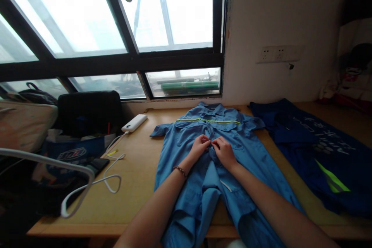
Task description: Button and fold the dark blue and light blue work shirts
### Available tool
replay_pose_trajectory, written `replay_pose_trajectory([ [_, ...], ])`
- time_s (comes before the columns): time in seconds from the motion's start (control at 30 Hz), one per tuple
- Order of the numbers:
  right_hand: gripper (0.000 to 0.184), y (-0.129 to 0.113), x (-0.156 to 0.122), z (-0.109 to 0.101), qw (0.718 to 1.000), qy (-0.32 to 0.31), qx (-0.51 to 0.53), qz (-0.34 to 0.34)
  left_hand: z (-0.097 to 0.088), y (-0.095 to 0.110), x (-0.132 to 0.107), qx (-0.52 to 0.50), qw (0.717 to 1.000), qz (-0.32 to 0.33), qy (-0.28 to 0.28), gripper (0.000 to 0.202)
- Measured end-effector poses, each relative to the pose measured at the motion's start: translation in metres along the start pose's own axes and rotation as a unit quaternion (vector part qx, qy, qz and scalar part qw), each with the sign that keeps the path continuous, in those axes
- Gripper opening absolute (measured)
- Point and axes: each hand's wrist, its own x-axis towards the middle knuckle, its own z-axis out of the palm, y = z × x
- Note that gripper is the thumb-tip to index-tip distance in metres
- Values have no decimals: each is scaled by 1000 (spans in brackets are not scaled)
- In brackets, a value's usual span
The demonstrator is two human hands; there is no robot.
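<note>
1. Head view: the blue coverall is spread on the table, its long axis aligned from 12 o'clock, at the collar, to 6 o'clock, at the legs.
2. Its front opening is pinched about mid-length by the left hand and right hand, held close together and about equally near; what exactly is gripped there cannot be told.
3. At 3 o'clock, a navy garment is laid just beside; between 9 and 10, a white power bank is set, its cable trailed toward 8.
4. Lower parts are partly covered by the forearms.
</note>
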Motion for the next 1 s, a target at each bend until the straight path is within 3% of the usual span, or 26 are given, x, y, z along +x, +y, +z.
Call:
replay_pose_trajectory([
  [0.63, 7, 7, 1, 5, 999, 9, 42, 31, 2, -2, 0, 20, 1000, 3, -18, 12],
  [1.0, 8, 12, 1, 9, 998, 2, 46, 39, 0, -4, 1, 2, 999, 24, -41, 20],
])
